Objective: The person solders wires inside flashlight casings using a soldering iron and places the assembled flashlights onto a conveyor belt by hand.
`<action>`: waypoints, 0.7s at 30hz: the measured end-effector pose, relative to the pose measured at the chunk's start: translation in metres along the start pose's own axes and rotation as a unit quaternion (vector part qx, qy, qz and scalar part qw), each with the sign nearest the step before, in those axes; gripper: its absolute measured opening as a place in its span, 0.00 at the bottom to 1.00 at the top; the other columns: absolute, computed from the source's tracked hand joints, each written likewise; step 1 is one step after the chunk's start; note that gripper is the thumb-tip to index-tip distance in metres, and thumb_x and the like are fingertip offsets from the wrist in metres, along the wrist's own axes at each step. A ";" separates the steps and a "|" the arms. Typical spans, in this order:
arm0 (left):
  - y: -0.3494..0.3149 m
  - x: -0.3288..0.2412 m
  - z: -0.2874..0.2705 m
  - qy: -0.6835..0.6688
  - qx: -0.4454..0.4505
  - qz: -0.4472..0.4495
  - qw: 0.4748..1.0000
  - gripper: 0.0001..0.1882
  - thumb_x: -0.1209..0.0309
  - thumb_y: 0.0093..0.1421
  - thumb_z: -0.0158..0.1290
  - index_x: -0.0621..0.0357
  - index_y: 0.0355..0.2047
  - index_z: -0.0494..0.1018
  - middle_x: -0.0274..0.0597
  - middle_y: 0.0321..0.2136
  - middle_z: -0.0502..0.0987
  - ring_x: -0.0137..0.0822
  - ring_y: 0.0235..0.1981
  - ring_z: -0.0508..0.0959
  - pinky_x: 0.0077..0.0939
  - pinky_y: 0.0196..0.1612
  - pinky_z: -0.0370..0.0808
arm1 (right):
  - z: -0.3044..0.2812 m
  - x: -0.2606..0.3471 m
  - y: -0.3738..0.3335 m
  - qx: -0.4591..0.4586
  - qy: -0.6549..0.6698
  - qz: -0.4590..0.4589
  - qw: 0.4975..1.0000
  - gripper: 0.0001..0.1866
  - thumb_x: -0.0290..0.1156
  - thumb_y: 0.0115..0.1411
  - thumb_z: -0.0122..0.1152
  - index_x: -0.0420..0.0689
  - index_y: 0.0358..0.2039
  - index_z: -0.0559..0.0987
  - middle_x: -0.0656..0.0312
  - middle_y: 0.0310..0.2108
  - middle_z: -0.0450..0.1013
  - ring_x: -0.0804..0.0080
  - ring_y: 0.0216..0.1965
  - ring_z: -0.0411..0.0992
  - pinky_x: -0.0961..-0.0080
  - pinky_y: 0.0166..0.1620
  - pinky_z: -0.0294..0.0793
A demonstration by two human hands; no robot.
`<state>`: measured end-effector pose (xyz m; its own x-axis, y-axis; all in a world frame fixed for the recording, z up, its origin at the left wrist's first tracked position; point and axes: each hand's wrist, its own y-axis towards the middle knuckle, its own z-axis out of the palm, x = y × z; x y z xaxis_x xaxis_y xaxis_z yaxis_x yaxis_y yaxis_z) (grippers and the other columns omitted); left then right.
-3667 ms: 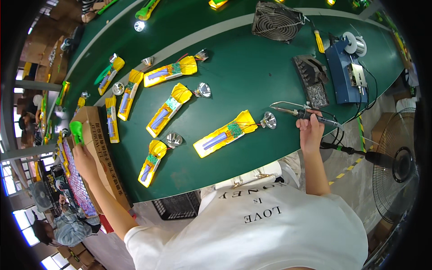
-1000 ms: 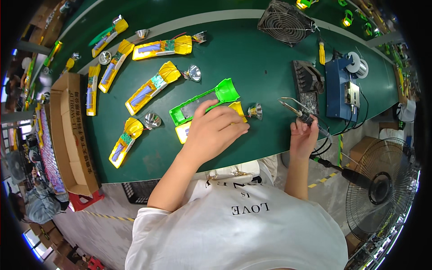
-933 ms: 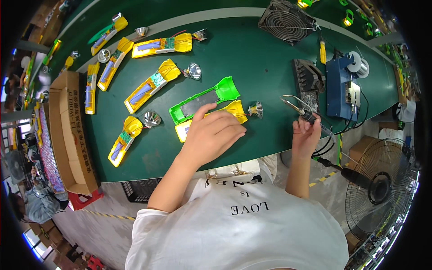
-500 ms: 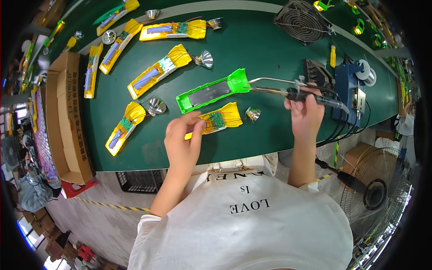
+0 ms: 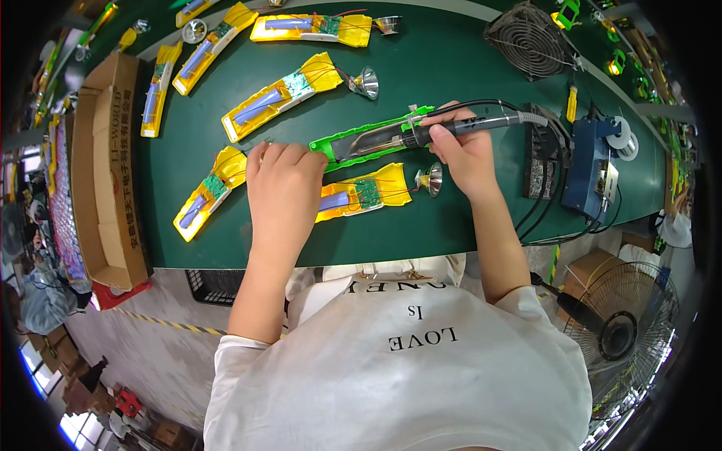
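Note:
My right hand (image 5: 468,156) is wrapped round a black-handled soldering iron (image 5: 481,122), which has a thin metal guide tube alongside. The iron's tip lies over a green plastic shell (image 5: 391,118) with a dark strip inside. My left hand (image 5: 284,180) is closed beside the shell's left end; its fingertips curl away, hiding whatever they hold. It covers the reflector end of the lower-left yellow flashlight half (image 5: 229,167). Just right of the left wrist lies another opened yellow flashlight half (image 5: 387,180), with a blue battery, a green circuit board and a wired silver reflector (image 5: 431,180).
Several more opened yellow flashlight halves, one of them centre-left (image 5: 259,113), lie on the green table (image 5: 421,83). A cardboard box (image 5: 113,173) stands left. At right are a blue soldering station (image 5: 587,161) with a solder spool (image 5: 624,143), a black fan (image 5: 530,41) and a yellow screwdriver (image 5: 572,101).
The soldering iron has swung left over the green shell. My left hand has moved up and left, off the near yellow half to the lower-left half's reflector. The whole view has shifted slightly.

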<state>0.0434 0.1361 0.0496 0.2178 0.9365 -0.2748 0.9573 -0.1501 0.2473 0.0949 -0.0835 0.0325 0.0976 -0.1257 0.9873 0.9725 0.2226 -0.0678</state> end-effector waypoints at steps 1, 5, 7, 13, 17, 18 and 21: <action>0.003 0.000 -0.001 0.000 0.001 -0.001 1.000 0.02 0.73 0.46 0.53 0.56 0.22 0.74 0.36 0.22 0.72 0.38 0.30 0.70 0.34 0.43 0.64 | 0.001 -0.002 0.000 0.000 0.000 0.002 1.000 0.05 0.23 0.53 0.54 0.38 0.31 0.71 0.65 0.28 0.68 0.86 0.27 0.64 0.89 0.30 0.65; 0.013 0.002 -0.003 0.028 0.071 0.023 0.997 0.02 0.74 0.45 0.52 0.57 0.20 0.74 0.38 0.21 0.72 0.38 0.29 0.70 0.33 0.43 0.64 | 0.002 -0.009 0.002 0.001 -0.037 -0.003 0.999 0.05 0.24 0.52 0.55 0.38 0.30 0.72 0.65 0.29 0.68 0.86 0.27 0.64 0.89 0.30 0.64; 0.017 0.002 -0.003 0.036 0.086 0.030 0.995 0.02 0.74 0.45 0.52 0.57 0.19 0.74 0.38 0.21 0.72 0.38 0.29 0.71 0.33 0.42 0.64 | 0.001 -0.010 0.002 0.001 -0.067 0.002 0.998 0.05 0.25 0.51 0.55 0.38 0.30 0.72 0.65 0.28 0.68 0.86 0.26 0.64 0.89 0.29 0.64; 0.023 0.001 0.002 0.079 0.105 0.017 0.991 0.03 0.75 0.44 0.51 0.57 0.17 0.74 0.40 0.19 0.72 0.38 0.27 0.71 0.31 0.38 0.65 | 0.002 -0.015 0.004 -0.003 -0.127 -0.042 0.991 0.07 0.27 0.51 0.57 0.38 0.29 0.73 0.66 0.27 0.68 0.85 0.25 0.63 0.87 0.28 0.63; 0.023 0.001 0.003 0.080 0.108 0.017 0.991 0.03 0.75 0.43 0.51 0.57 0.17 0.74 0.40 0.18 0.72 0.38 0.27 0.71 0.31 0.37 0.66 | 0.002 -0.016 0.005 0.002 -0.131 -0.046 0.990 0.08 0.28 0.50 0.57 0.38 0.30 0.73 0.65 0.26 0.68 0.85 0.24 0.64 0.86 0.26 0.63; 0.023 0.002 0.003 0.081 0.108 0.016 0.991 0.03 0.75 0.43 0.51 0.57 0.17 0.74 0.40 0.18 0.72 0.38 0.27 0.71 0.31 0.37 0.66 | 0.002 -0.017 0.004 0.004 -0.135 -0.044 0.990 0.08 0.28 0.50 0.57 0.38 0.30 0.73 0.65 0.25 0.68 0.85 0.24 0.64 0.86 0.24 0.63; 0.023 0.002 0.003 0.082 0.114 0.017 0.990 0.03 0.75 0.43 0.51 0.57 0.17 0.74 0.40 0.18 0.72 0.38 0.27 0.71 0.31 0.37 0.66 | 0.002 -0.015 0.004 0.012 -0.131 -0.014 0.991 0.08 0.29 0.51 0.57 0.38 0.30 0.73 0.64 0.24 0.68 0.85 0.22 0.64 0.88 0.20 0.62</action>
<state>0.0667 0.1334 0.0525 0.2343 0.9659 -0.1106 0.9722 -0.2321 0.0320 0.0966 -0.0794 0.0177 0.0103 0.1222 0.9925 0.9685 0.2458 -0.0403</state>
